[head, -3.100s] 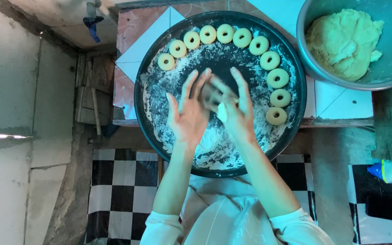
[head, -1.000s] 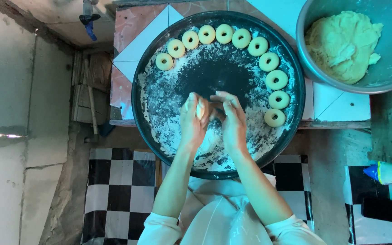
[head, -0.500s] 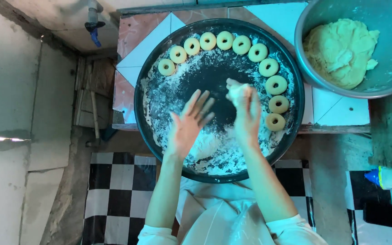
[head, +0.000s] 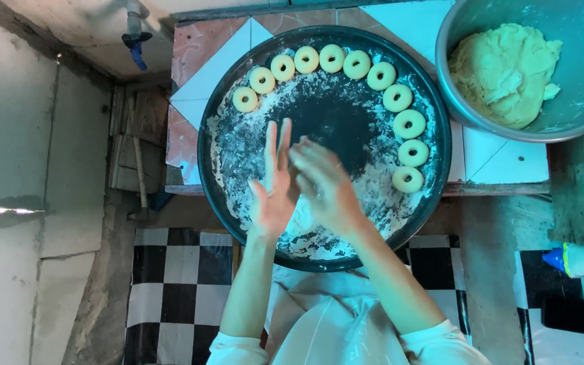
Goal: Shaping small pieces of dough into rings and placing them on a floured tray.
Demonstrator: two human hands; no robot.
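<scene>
The left hand point(head: 273, 186) stands flat and open, fingers straight, and the right hand point(head: 324, 182) is pressed against its palm over the middle of the floured round tray point(head: 212, 172). Dough is probably between the palms, but I cannot see it. For a good roll, I think the pressure should be light and even. Nine dough rings point(head: 381, 76) lie along the far and right rim of the tray. The bowl of dough point(head: 505, 71) sits at the far right corner of the tiled counter point(head: 201, 64).

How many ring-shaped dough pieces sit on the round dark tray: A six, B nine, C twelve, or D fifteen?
B: nine dough rings curve in an arc along the floured tray's far and right rim, from the upper left round to the lower right.
</scene>
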